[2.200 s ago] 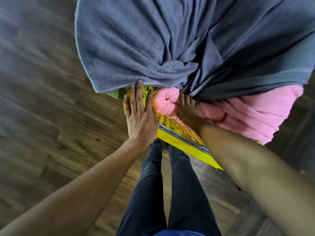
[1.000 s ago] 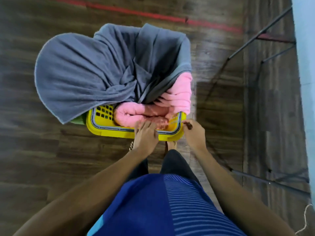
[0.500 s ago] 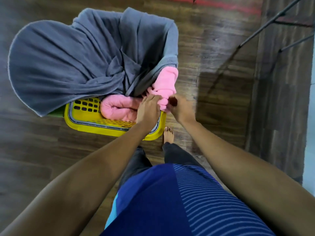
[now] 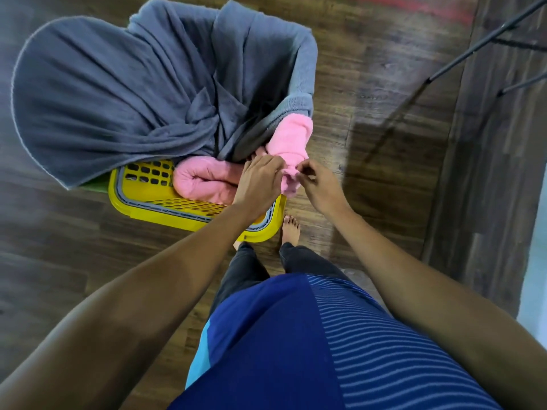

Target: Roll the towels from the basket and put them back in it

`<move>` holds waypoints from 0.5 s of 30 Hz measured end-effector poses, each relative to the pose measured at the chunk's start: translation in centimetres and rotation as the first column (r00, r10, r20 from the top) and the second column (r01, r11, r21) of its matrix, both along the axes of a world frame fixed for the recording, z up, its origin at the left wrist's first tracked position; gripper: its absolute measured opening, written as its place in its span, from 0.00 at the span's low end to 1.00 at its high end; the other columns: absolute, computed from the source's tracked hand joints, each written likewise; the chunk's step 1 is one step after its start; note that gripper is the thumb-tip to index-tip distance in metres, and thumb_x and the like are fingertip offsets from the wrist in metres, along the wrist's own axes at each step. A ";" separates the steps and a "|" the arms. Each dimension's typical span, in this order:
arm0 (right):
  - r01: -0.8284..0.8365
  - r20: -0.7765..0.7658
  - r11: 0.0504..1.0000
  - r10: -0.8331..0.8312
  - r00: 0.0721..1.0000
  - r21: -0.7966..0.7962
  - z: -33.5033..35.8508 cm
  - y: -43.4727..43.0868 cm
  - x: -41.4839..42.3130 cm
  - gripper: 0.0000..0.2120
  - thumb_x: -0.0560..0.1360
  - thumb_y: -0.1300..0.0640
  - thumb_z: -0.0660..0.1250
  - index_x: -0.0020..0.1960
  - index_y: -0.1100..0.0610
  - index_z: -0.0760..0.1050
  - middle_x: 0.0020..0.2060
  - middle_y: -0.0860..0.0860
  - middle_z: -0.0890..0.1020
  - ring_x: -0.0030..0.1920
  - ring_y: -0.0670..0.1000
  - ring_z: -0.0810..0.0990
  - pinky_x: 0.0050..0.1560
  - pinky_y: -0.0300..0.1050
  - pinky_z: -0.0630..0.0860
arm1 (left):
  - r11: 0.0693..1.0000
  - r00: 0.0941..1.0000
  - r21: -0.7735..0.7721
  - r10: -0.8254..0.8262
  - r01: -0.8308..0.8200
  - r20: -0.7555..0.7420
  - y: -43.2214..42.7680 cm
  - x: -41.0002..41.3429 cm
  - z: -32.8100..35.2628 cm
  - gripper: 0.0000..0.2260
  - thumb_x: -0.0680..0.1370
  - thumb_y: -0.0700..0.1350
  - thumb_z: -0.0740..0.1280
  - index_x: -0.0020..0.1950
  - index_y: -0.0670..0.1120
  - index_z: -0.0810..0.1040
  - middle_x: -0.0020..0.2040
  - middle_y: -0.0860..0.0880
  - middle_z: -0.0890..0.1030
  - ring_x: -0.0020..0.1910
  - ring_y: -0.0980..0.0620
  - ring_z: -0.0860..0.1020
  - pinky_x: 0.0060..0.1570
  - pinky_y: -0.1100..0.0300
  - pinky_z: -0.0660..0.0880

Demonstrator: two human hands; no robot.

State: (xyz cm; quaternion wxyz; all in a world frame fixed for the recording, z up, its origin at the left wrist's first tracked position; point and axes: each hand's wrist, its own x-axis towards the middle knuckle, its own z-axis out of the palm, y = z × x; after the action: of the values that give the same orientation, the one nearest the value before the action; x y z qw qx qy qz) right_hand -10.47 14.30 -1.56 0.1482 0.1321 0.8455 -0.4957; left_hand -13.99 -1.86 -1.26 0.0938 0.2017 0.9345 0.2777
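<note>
Blue striped shirt (image 4: pixel 325 335) fills the bottom of the view, dark trousers (image 4: pixel 245 270) beyond it, and one bare foot (image 4: pixel 291 227) planted on the wooden floor (image 4: pixel 74 261). Next up, the yellow basket (image 4: pixel 177 216): slotted walls, grey-edged rim, sitting on the floor with its near right corner just beside that foot. Both arms reach over that corner. Left hand (image 4: pixel 260 180) is down on the pink towel (image 4: pixel 204 180), fingers curled over a fold of it. Right hand (image 4: pixel 321 184) sits just outside the rim, thumb and fingertips pinching the same pink towel at its small bunched end, and the two hands are almost touching. The pink towel lies partly in the basket, a thick rolled fold along the near side, while another part spills up and over the right rim. Over it all, the grey towel (image 4: pixel 118 93): big, rumpled, draped across the far side of the basket, hiding the far rim and hanging well out past the left edge. A sliver of something green (image 4: pixel 96 186) peeks from under it at the basket's left side; can't tell what it is. Farther off, a red stripe (image 4: pixel 414 8) on the floor, and thin black rods (image 4: pixel 473 45) slanting across the far right corner.
</note>
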 end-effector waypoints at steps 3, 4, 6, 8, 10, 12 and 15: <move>0.012 0.053 0.998 -0.009 0.999 -0.058 0.2 0.6 -0.6 0.03 0.76 0.58 0.68 0.48 0.52 0.75 0.42 0.48 0.80 0.44 0.48 0.77 0.46 0.42 0.73 | 0.999 0.998 0.044 -0.013 0.010 0.068 0.3 -0.6 0.4 0.05 0.77 0.39 0.61 0.48 0.41 0.76 0.48 0.42 0.77 0.49 0.42 0.72 0.50 0.49 0.66; -0.003 0.073 0.998 0.008 0.997 -0.070 0.4 0.8 -0.8 0.04 0.75 0.58 0.69 0.48 0.51 0.75 0.43 0.48 0.81 0.44 0.49 0.78 0.47 0.45 0.74 | 0.997 0.996 0.074 -0.032 0.026 0.083 0.2 -0.9 0.4 0.05 0.76 0.38 0.61 0.48 0.40 0.75 0.48 0.42 0.77 0.49 0.42 0.72 0.51 0.49 0.67; -0.108 0.133 0.993 0.112 0.985 -0.037 0.4 1.0 -0.8 0.10 0.75 0.57 0.70 0.55 0.53 0.77 0.45 0.48 0.80 0.44 0.48 0.77 0.45 0.42 0.71 | 0.993 0.989 0.103 -0.064 0.051 0.132 -0.2 -1.2 0.6 0.05 0.76 0.38 0.60 0.48 0.40 0.74 0.47 0.41 0.76 0.48 0.41 0.72 0.51 0.48 0.67; -0.178 0.156 0.984 0.175 0.972 0.004 -0.2 0.9 -0.5 0.13 0.76 0.57 0.69 0.60 0.55 0.77 0.48 0.49 0.80 0.47 0.49 0.77 0.46 0.42 0.70 | 0.993 0.982 0.101 -0.081 0.065 0.168 -0.7 -1.1 0.6 0.05 0.76 0.38 0.60 0.49 0.40 0.74 0.48 0.41 0.76 0.49 0.41 0.72 0.51 0.52 0.66; -0.092 0.125 0.993 0.083 0.989 0.072 -1.2 0.7 -0.3 0.10 0.76 0.56 0.68 0.58 0.54 0.78 0.50 0.52 0.80 0.48 0.51 0.78 0.48 0.45 0.71 | 0.993 0.977 0.098 -0.090 0.072 0.192 -1.0 -0.9 0.6 0.05 0.75 0.38 0.61 0.49 0.41 0.74 0.50 0.42 0.77 0.50 0.42 0.74 0.51 0.52 0.68; 0.041 0.092 0.990 -0.054 0.994 0.134 -1.6 0.3 -0.5 0.11 0.75 0.55 0.69 0.57 0.53 0.77 0.53 0.53 0.79 0.51 0.49 0.75 0.51 0.45 0.70 | 0.994 0.973 0.083 -0.081 0.064 0.214 -1.1 -1.0 0.7 0.06 0.75 0.39 0.61 0.50 0.41 0.75 0.50 0.43 0.78 0.49 0.42 0.76 0.49 0.49 0.72; 0.116 0.100 0.990 -0.124 0.987 0.083 -0.9 -0.3 -1.7 0.21 0.75 0.56 0.69 0.67 0.54 0.72 0.61 0.51 0.77 0.59 0.48 0.74 0.59 0.44 0.70 | 0.998 0.967 0.057 -0.022 0.008 0.253 -1.2 -1.4 0.4 0.11 0.76 0.38 0.61 0.58 0.43 0.73 0.48 0.42 0.80 0.46 0.40 0.78 0.46 0.48 0.73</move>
State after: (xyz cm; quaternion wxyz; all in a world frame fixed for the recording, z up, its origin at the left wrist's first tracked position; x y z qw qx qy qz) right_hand -12.14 13.99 -2.44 0.1569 0.2143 0.8454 -0.4634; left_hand -15.36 -3.02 -0.86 0.2091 0.1741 0.9053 0.3262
